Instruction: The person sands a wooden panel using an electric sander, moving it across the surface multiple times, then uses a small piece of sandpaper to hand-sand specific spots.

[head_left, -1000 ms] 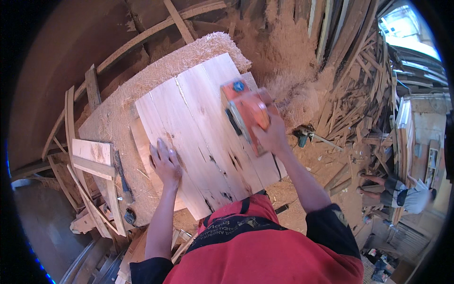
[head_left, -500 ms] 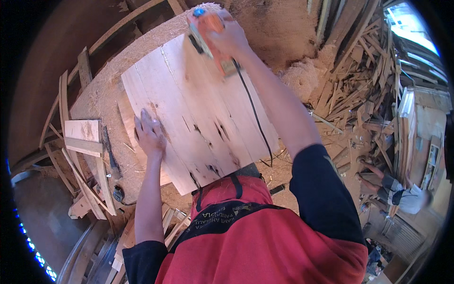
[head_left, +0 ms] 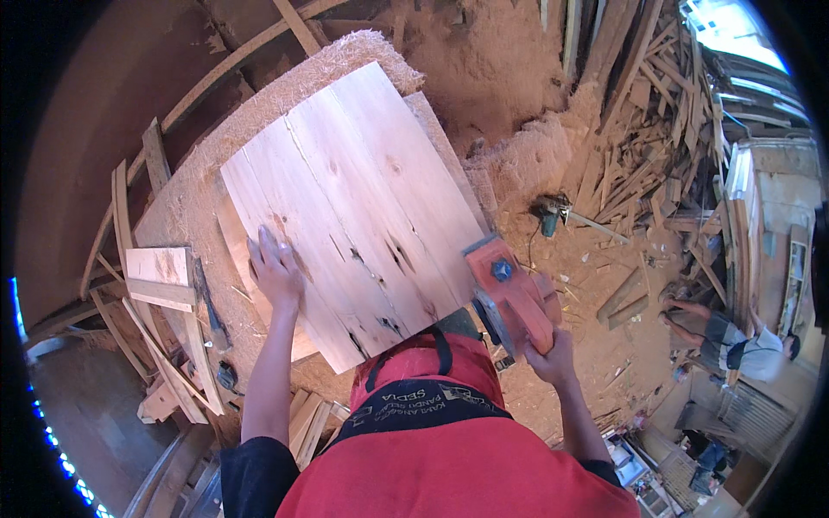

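Note:
A pale wooden panel made of joined boards, with dark knots and cracks, lies before me. My left hand rests on its left edge, fingers stretched out over the wood. My right hand is wrapped round the rear handle of an orange electric hand planer. The planer's front touches or overhangs the panel's near right edge, while its rear sticks out past the wood. Its underside is mostly hidden.
Wood shavings heap along the panel's far side. A claw hammer-like tool and a small block-like item lie left. Right are a green power tool, piled offcuts and another person.
My right hand has pulled the planer from the panel's far edge back to its near right edge. My left hand has stayed at the left edge.

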{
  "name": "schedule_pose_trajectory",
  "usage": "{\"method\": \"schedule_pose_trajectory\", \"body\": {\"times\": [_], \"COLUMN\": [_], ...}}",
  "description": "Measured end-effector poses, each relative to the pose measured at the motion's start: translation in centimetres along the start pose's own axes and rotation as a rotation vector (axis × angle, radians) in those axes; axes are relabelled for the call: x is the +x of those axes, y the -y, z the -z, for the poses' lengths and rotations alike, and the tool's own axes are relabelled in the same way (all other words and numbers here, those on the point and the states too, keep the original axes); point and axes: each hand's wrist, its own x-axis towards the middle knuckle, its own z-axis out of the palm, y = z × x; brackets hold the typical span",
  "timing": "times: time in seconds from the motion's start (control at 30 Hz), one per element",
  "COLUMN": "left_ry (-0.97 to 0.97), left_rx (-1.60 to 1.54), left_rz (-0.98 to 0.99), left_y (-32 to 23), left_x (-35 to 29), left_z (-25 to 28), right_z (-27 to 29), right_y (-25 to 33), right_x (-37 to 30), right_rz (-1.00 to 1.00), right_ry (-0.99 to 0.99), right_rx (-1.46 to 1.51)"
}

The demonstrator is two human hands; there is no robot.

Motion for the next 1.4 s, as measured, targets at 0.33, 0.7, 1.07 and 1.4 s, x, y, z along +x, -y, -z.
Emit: {"method": "schedule_pose_trajectory", "body": {"times": [0.33,0.7,1.07,1.4], "left_ry": [0.012,-0.005,-0.163,-0.094], "left_rx": [-0.014,-0.005,-0.324,-0.331], "left_rz": [0.001,0.024,0.061,0.193], "left_y": [-1.1,-0.9,4.2,3.7], "left_x": [0.2,0.4,-0.4,-2.3], "left_z": [0.6,1.1,-2.1,-1.1], "right_z": [-5.4,-13.6,-9.7,-14.0], "right_y": [15.8,30.8,9.9,0.2], "right_x": [21.2,44.5,12.4,-7.8], "right_rz": [0.378,0.636,0.479,0.095], "right_ry": [-0.074,-0.262,-0.062,0.035], "right_rx": [-0.017,-0.121,0.050,0.163]}}
